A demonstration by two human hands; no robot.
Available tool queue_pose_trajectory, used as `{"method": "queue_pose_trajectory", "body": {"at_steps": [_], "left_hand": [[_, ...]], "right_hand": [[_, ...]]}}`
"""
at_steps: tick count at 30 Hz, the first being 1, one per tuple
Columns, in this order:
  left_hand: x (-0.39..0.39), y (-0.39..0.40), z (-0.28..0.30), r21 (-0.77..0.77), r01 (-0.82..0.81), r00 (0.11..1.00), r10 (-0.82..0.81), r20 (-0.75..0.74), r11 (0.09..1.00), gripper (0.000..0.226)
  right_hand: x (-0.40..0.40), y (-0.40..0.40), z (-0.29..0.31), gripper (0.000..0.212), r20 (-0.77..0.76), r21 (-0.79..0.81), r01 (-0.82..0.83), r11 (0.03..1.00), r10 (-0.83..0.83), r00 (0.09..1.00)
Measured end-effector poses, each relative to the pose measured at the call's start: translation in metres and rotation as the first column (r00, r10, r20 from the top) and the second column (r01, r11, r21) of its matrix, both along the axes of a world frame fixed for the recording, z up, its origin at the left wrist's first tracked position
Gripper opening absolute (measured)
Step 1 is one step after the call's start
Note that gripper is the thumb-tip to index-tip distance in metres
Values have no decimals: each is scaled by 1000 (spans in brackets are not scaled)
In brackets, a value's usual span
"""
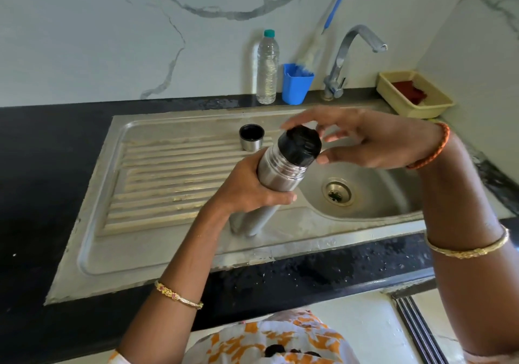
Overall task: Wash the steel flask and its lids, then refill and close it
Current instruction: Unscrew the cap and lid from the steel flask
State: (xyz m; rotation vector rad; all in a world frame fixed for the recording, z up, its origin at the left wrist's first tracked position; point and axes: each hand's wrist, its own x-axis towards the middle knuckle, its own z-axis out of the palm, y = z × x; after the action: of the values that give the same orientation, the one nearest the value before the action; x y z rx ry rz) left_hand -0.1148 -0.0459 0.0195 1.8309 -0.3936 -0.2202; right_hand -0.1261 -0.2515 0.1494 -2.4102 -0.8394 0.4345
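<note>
Over a steel sink (174, 254), the left hand (247, 188) grips a tilted steel flask (276, 174) — the right hand (362, 140) hovers, fingers spread, around its black stopper (300, 145) — cup lid (250, 137) on the drainboard.

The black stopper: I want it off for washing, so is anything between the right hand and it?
Nothing visible stands in the way. The right hand is spread around the black stopper, fingertips at its rim, while the left hand grips the steel flask tilted over the sink. The outer cap stands apart on the drainboard.
</note>
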Motion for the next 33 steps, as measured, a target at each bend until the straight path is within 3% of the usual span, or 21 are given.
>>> {"method": "queue_pose_trajectory", "body": {"at_steps": [3, 6, 8, 11, 13, 17, 22, 25, 28, 31, 33], "left_hand": [[2, -1, -2, 3, -54, 999, 54, 2, 999, 68], [1, -3, -3, 14, -70, 998, 70, 1, 997, 69], [-1, -6, -3, 10, -63, 998, 63, -4, 998, 72], [-3, -8, -3, 7, -47, 999, 47, 0, 999, 73], [-2, -8, -3, 5, -31, 999, 31, 12, 1000, 72], [-3, -6, -4, 3, -19, 1000, 19, 24, 1000, 70], [-4, -3, -7, -55, -37, 999, 38, 24, 998, 76], [-6, 3, -9, -85, -61, 998, 62, 10, 995, 73], [-6, 11, -11, -114, -92, 996, 92, -9, 989, 62], [-7, 21, -14, -152, -95, 995, 94, -11, 984, 49], [-10, 27, -17, -181, -103, 994, 106, 4, 978, 49]], "right_hand": [[-8, 8, 7, 87, -107, 43, 182, 982, -177, 978], [-9, 29, 3, 100, 29, -89, 482, 872, -481, 876], [-8, 41, -3, 89, 137, -158, 527, 835, -510, 849], [-10, 41, -4, 54, 278, -183, 434, 882, -377, 883], [-10, 33, 4, 37, 244, -176, 296, 939, -250, 937], [-9, 12, 17, 46, 140, -3, 96, 995, -95, 986], [-1, -5, 8, 51, 82, 273, 108, 956, -135, 987], [1, -8, -13, 63, -46, 510, 173, 843, -174, 984], [2, -5, -38, 70, -264, 708, 328, 626, -196, 944], [9, 6, -67, 73, -369, 755, 463, 463, -284, 885], [21, 17, -90, 56, -425, 738, 555, 385, -374, 824]]}}
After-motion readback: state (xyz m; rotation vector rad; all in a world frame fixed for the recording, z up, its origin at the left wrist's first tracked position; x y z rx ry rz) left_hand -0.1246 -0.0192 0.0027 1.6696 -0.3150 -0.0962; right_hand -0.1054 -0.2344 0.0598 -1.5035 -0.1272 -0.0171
